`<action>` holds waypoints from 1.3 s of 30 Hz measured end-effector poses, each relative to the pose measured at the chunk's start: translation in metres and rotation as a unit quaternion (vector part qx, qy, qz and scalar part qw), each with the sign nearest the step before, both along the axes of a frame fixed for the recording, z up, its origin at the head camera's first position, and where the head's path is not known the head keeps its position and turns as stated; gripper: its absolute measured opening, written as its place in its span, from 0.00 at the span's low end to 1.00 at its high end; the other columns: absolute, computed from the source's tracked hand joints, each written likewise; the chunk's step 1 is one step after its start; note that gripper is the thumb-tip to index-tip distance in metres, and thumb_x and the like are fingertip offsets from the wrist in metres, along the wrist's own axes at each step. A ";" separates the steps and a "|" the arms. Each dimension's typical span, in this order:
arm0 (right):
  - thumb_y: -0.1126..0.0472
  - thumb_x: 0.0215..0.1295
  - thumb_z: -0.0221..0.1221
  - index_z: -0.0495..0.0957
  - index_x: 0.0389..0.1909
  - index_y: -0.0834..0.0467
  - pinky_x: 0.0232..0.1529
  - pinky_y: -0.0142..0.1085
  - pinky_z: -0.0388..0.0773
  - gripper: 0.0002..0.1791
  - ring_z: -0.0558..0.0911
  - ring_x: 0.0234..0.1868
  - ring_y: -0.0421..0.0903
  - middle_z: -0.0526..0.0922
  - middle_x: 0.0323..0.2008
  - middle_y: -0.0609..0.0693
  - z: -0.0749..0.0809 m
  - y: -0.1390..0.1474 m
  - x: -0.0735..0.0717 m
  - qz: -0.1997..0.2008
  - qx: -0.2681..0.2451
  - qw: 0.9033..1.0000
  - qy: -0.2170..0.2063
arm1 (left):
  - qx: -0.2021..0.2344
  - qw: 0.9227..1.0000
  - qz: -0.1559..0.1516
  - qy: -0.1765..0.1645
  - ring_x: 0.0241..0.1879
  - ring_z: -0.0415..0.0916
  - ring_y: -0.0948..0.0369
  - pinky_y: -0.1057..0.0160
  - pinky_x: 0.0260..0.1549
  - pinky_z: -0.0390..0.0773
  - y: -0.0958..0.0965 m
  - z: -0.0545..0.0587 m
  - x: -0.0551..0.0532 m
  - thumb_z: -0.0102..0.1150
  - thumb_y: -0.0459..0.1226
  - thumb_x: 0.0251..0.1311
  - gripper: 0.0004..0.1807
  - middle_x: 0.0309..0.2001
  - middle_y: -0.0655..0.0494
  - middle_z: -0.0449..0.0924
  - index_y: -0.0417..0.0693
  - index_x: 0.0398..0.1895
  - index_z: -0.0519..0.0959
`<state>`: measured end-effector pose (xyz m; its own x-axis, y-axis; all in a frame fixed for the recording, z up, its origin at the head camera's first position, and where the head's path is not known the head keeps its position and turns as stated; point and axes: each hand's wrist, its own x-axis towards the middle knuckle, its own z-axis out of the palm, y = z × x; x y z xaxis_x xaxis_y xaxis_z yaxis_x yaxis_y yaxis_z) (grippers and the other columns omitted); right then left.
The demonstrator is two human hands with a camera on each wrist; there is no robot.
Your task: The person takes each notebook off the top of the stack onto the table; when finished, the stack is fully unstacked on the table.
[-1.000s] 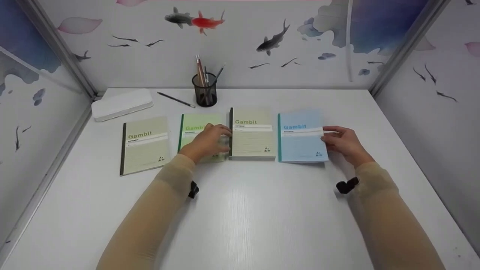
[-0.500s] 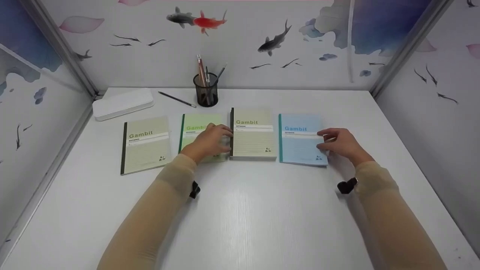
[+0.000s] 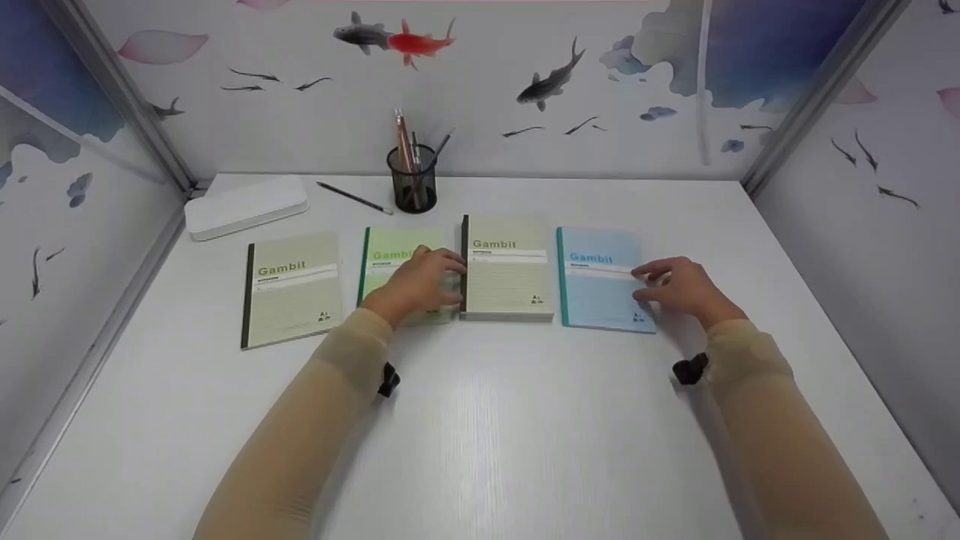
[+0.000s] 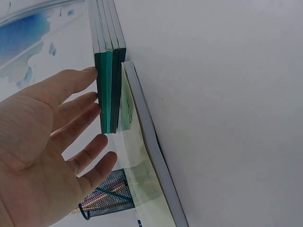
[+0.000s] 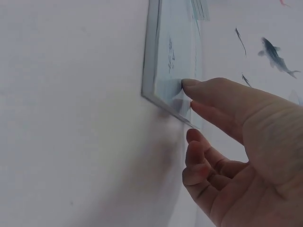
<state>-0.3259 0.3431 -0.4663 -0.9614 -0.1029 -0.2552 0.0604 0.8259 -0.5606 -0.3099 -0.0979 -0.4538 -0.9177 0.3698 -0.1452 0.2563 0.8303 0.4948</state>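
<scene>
A blue Gambit notebook [image 3: 600, 304] lies flat at the right end of a row. My right hand [image 3: 686, 291] has its thumb and index fingertips on the cover near the right edge; in the right wrist view the other fingers are loosely bent beside it. Left of it stands a stack of several notebooks [image 3: 506, 281] with a cream one on top. My left hand [image 3: 416, 283] reaches over a green notebook [image 3: 379, 281], its spread fingertips against the stack's spines [image 4: 108, 90]. A cream notebook [image 3: 292, 300] with a black spine lies at the far left, slightly turned.
Behind the row stand a black mesh cup [image 3: 414, 184] of pencils and, to its left, a loose pencil [image 3: 354, 197]. A white case [image 3: 247, 208] lies in the back left corner. Printed panels [image 3: 480, 90] close off the white table [image 3: 480, 420] at the back and sides.
The right side of the blue notebook, raised a second ago in my right hand's pinch, has come down flat. Those fingers have shifted left onto its cover. My left hand stays put.
</scene>
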 end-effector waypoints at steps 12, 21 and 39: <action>0.61 0.72 0.62 0.80 0.63 0.53 0.55 0.45 0.81 0.20 0.80 0.57 0.55 0.80 0.60 0.57 -0.008 -0.060 -0.001 -0.005 -0.105 0.994 0.033 | 0.008 1.000 0.004 -0.005 0.74 0.59 0.53 0.52 0.72 0.68 -0.003 -0.001 0.000 0.70 0.43 0.65 0.28 0.74 0.58 0.69 0.50 0.68 0.78; 0.62 0.75 0.59 0.78 0.64 0.58 0.46 0.36 0.86 0.20 0.85 0.49 0.50 0.81 0.58 0.58 -0.013 -0.103 -0.008 -0.027 -0.201 0.979 0.011 | 0.009 1.000 -0.007 0.005 0.74 0.59 0.51 0.51 0.71 0.69 -0.001 -0.001 0.000 0.69 0.42 0.66 0.27 0.74 0.57 0.69 0.48 0.67 0.79; 0.52 0.71 0.66 0.74 0.69 0.57 0.42 0.37 0.87 0.29 0.88 0.42 0.50 0.80 0.57 0.58 -0.008 -0.137 -0.010 -0.045 -0.202 0.978 -0.022 | 0.007 1.000 0.005 -0.003 0.74 0.59 0.53 0.52 0.73 0.67 0.001 -0.002 0.001 0.68 0.44 0.67 0.27 0.74 0.58 0.69 0.50 0.68 0.78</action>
